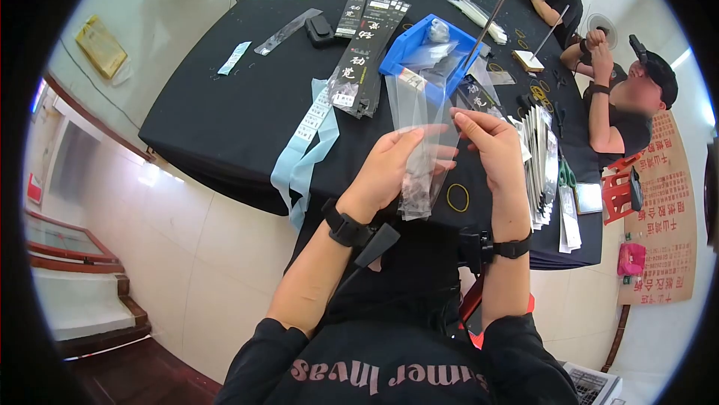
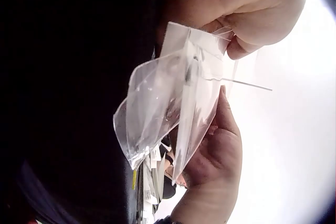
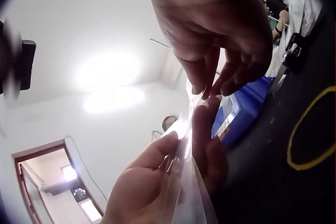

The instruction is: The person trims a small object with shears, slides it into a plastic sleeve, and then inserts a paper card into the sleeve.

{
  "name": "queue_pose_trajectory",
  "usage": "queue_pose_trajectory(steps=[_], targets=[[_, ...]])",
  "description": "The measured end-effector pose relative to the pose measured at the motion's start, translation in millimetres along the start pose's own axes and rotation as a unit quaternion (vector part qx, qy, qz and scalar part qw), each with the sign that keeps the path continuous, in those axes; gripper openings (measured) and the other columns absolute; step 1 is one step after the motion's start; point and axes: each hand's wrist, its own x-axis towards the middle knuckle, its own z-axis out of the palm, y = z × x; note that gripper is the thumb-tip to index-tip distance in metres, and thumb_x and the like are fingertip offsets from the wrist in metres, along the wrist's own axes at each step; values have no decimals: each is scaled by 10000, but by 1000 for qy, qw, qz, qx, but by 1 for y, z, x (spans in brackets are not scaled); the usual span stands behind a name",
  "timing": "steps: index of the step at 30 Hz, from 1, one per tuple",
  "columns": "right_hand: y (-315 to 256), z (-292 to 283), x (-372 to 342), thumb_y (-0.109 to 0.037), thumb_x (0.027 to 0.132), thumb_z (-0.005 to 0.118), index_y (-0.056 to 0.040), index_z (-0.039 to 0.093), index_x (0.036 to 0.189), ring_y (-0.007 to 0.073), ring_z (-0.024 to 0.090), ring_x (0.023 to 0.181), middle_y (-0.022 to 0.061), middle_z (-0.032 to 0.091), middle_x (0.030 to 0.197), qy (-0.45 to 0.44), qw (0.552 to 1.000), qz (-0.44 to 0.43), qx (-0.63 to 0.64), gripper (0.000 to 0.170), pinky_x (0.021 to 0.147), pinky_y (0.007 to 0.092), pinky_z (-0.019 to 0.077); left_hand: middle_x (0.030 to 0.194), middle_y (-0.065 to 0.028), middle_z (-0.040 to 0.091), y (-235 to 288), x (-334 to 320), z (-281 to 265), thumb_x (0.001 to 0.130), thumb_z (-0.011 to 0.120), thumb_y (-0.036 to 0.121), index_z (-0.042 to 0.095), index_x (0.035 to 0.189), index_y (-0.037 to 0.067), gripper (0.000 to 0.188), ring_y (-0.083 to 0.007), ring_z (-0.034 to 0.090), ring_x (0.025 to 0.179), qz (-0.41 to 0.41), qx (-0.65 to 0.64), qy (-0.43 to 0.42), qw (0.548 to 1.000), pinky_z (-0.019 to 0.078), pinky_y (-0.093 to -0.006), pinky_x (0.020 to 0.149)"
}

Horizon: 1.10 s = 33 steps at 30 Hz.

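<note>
Several clear plastic sleeves (image 1: 416, 199) hang as a thin, fanned bundle in front of my body. My left hand (image 1: 380, 171) grips them between thumb and fingers around the middle. At their upper right edge my right hand (image 1: 494, 149) pinches with thumb and forefinger, its other fingers loosely bent. In the left wrist view the ends of the sleeves (image 2: 152, 92) spread apart, with gaps between the layers. The right wrist view has the fingertips of both hands close together at the film's edge. A yellow rubber band (image 1: 469, 199) lies on the black tablecloth by the sleeves.
Behind the hands stands a blue bin (image 1: 399, 47) with clear bags in it. Black printed packages (image 1: 367, 53) and a light blue label strip (image 1: 305, 139) lie to the left. To the right are a stack of white-edged packages (image 1: 538, 169) and green-handled scissors (image 1: 567, 174). Other people sit around the table.
</note>
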Motion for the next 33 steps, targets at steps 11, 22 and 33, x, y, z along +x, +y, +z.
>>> queue_pose_trajectory(steps=[11,22,33], targets=[[-11,-10,-1,-194,880,751,-32,760,1060,61,576,737,8,707,873,0,1000,-13,-4,242,642,198,431,1172,-262,657,-1,0,0,1064,416,249,488,1375,-67,449,-311,681,1047,4,-15,4,1000,555,-373,923],[0,2,5,-188,879,747,5,720,981,75,597,728,20,680,820,-90,995,32,21,220,660,227,481,1132,-189,690,-7,3,-1,1058,468,246,562,1293,-61,398,-227,707,971,35,51,16,998,585,-324,829],[1,3,4,-144,880,742,12,720,1039,71,619,771,32,704,873,-76,997,20,12,224,692,221,492,1061,-138,706,-9,2,2,1063,461,243,595,1252,-64,384,-183,705,922,3,54,12,998,579,-303,802]])
